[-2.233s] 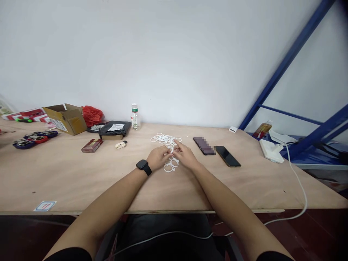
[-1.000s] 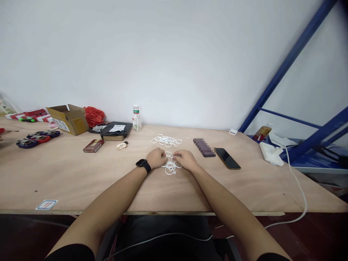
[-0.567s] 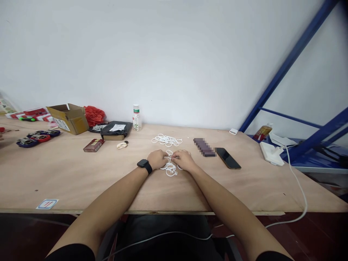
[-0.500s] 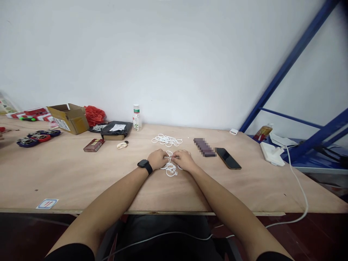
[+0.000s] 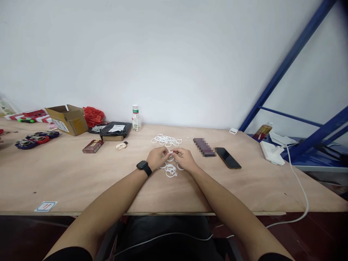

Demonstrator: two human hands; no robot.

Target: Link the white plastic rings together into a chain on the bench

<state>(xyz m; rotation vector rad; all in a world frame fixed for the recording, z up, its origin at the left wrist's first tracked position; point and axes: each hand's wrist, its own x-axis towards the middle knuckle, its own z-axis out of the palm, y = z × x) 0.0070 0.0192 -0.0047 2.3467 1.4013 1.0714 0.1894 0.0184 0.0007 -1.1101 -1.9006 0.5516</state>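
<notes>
My left hand (image 5: 157, 158) and my right hand (image 5: 183, 158) meet over the middle of the table, fingertips pinched together. Between them is a white plastic ring (image 5: 170, 158), which looks like a curtain ring with a small eyelet; both hands grip it near its top, and the fingers partly hide it. Just below lies a small pile of similar white rings (image 5: 171, 171), with a single ring (image 5: 180, 166) beside my right hand. Beyond the hands, a larger heap of white rings (image 5: 166, 140) is spread on the table. A black watch sits on my left wrist.
On the right lie a phone (image 5: 228, 158) and a blurred dark item (image 5: 204, 147). To the left are a dark red box (image 5: 92, 146), a black package (image 5: 116, 129), an open carton (image 5: 67, 120) and a bottle (image 5: 135, 118). A white charger (image 5: 272, 153) trails a cable.
My fingertips have come closer together and shifted slightly away from me. The ring between them now hangs lower from the fingers; the piles look the same.
</notes>
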